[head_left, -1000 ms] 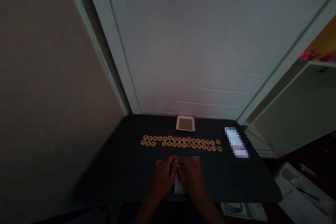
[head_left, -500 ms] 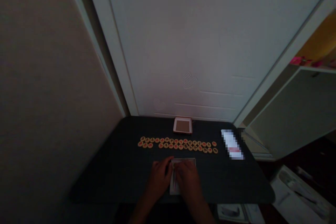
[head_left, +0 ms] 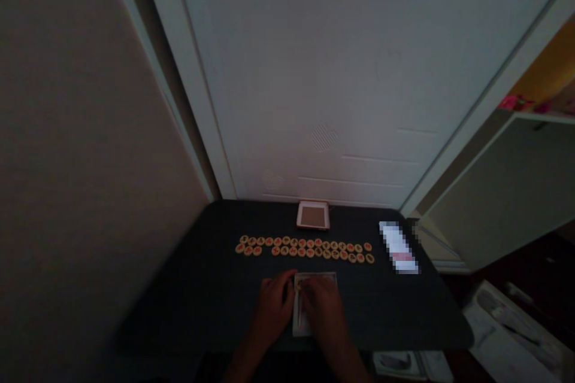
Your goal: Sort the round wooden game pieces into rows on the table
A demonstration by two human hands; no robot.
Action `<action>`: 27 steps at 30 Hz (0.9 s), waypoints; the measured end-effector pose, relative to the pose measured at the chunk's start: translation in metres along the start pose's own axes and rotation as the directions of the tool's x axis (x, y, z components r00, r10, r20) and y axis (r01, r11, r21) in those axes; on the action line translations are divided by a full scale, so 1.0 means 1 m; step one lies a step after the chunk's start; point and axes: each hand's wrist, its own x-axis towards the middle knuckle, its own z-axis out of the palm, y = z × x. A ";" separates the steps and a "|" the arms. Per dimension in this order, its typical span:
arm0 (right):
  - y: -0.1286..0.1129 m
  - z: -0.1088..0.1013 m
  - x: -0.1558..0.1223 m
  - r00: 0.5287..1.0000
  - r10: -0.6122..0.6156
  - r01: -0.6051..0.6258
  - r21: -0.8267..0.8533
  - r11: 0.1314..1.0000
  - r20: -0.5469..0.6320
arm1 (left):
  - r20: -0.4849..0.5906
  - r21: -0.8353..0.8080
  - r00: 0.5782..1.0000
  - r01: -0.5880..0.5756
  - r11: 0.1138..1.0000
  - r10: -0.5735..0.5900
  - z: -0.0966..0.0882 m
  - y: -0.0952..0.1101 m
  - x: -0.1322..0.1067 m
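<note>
A shallow pale box (head_left: 301,328) lies near the front edge of the dark table, partly covered by my hands. My left hand (head_left: 275,299) grips its left side near the far corner, with thumb and fingers curled. Over the box's interior, my right hand (head_left: 324,302) is closed, its fingertips on a round xiangqi piece (head_left: 299,283) at the far left corner. The palm side of this hand is hidden. Beyond the box, several xiangqi pieces (head_left: 310,253) with red or dark characters lie in two rows, with a gap in the nearer row.
Behind the rows, a pinkish-white tray or lid (head_left: 313,215) with a brown middle sits near the wall. A blurred-out bright phone-like object (head_left: 398,248) lies on the table's right (head_left: 404,317). White boxes (head_left: 516,335) stand below on the right.
My right fingertips have shifted slightly, and the round piece at the box's corner shows more clearly. The view has moved a little; the rows stay as they were.
</note>
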 end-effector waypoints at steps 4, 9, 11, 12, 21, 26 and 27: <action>0.001 0.001 0.002 0.996 0.081 -0.083 0.038 0.996 0.033 | 0.019 -0.002 1.000 -0.020 1.000 0.020 0.000 0.000 0.000; -0.001 0.001 0.004 0.993 0.103 -0.105 0.038 0.994 0.050 | 0.030 0.012 0.999 -0.021 1.000 0.021 -0.002 0.001 0.000; -0.002 0.001 0.004 0.995 0.090 -0.092 0.037 0.995 0.049 | 0.027 0.012 1.000 -0.006 1.000 0.006 -0.002 0.001 -0.001; -0.002 0.000 0.003 0.996 0.076 -0.078 0.033 0.996 0.050 | 0.027 0.010 1.000 0.000 1.000 -0.001 -0.002 0.001 -0.001; 0.006 -0.024 -0.022 0.991 -0.111 0.111 -0.014 0.994 -0.073 | 0.050 -0.095 0.996 0.072 0.993 -0.068 -0.008 0.006 -0.003; 0.045 -0.048 -0.035 0.966 -0.040 0.012 -0.111 0.994 -0.255 | 0.022 -0.175 0.996 0.088 0.981 -0.085 -0.011 0.013 0.005; 0.054 -0.050 -0.037 0.959 -0.024 -0.008 -0.114 0.993 -0.282 | 0.027 -0.159 0.997 0.075 0.984 -0.072 -0.012 0.014 0.009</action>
